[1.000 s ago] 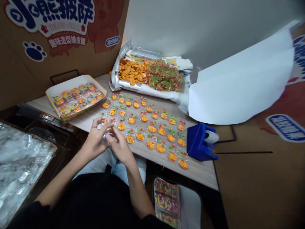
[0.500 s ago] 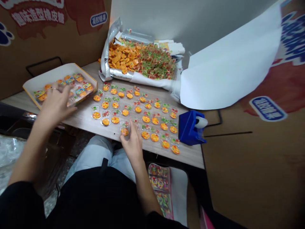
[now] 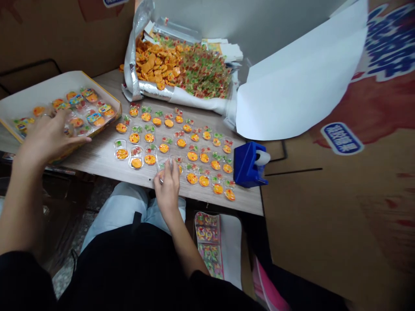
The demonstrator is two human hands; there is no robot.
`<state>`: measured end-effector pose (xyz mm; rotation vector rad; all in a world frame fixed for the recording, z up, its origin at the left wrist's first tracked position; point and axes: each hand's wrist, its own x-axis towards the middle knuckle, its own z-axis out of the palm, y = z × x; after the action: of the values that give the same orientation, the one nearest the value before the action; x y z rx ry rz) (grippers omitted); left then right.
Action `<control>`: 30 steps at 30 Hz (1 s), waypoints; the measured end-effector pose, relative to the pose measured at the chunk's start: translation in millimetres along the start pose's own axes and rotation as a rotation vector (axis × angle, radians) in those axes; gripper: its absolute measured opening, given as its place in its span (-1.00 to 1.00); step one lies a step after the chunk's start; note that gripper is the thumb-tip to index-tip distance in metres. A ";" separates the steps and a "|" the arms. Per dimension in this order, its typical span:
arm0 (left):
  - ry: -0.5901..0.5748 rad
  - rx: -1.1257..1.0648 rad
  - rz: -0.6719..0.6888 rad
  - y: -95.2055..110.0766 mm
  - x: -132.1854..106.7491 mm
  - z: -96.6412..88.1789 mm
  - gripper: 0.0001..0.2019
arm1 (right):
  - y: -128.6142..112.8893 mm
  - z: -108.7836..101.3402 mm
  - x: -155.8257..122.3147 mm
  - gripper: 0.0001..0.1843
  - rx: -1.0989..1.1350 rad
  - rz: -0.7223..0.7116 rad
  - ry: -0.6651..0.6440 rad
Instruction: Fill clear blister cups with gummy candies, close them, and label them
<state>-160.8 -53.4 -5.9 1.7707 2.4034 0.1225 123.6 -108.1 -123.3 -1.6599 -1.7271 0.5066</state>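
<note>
My left hand (image 3: 48, 134) reaches into a white-lined box (image 3: 19, 97) at the left, its thumb spread away from the fingers. Under and beside it lie clear packs of orange candy, several with colourful labels (image 3: 94, 118). My right hand (image 3: 167, 185) is at the table's front edge, its fingers closed on a small clear plastic candy tray (image 3: 161, 165) that they partly cover. Around it stand rows of similar trays (image 3: 136, 157), each with an orange round gummy below and small red or green gummies above.
Behind the rows lies an opened silver bag (image 3: 158, 93) heaped with orange gummies (image 3: 152, 60) and red-green gummies (image 3: 204, 71). A blue tape dispenser (image 3: 244, 166) stands at the table's right end, near a large white flap (image 3: 298, 82). Printed cardboard (image 3: 311, 216) borders the right.
The view has shifted, so the table appears further left and slightly higher. My left hand stays at the box and my right hand at the same front tray, its fingers now covering more of it.
</note>
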 end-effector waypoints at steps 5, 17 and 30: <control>0.076 -0.059 0.018 3.8 -3.7 -3.5 -0.15 | 2.1 7.3 -1.3 -0.42 -0.081 -0.032 -0.019; 0.393 -0.291 0.412 21.8 -23.3 -10.3 0.24 | 21.3 -12.8 -12.2 -0.34 -0.242 -0.196 -0.133; 0.151 -0.956 0.596 74.4 -50.3 38.1 -0.21 | 45.3 -35.6 -7.3 0.07 -0.398 -0.404 -0.370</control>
<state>-69.7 -80.1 -28.0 1.8564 1.3419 1.2483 180.5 -116.5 -131.4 -1.4689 -2.4978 0.3003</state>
